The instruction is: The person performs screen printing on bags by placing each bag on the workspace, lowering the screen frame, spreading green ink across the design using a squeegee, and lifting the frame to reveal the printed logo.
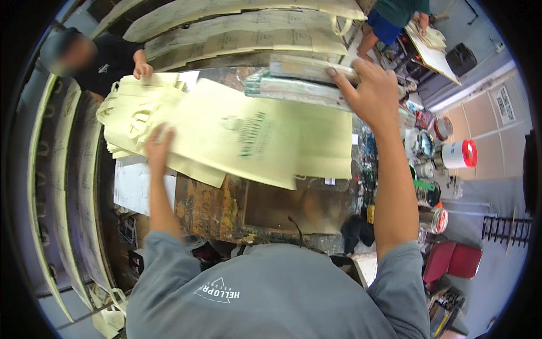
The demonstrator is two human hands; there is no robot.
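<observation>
Head view: racked bags are lining the left, likely finished. Co-worker's hand is sitting at the far edge of the bag pile. Left hand, blurred, is meeting the left end of the printed bag over the counter; can't tell if its grip is pinching. Print's looking done. Right hand is holding up the frame, grip closed. Pale bag is showing no print; probably left to do.

Bag, centre: looks matt cloth, smooth. Frame, one o'clock: worn wood. Tabletop, eight o'clock: rough, paint-crusted wood. Tub, three o'clock: smooth plastic, glossy lid. Shirt, six o'clock: matt cloth.
</observation>
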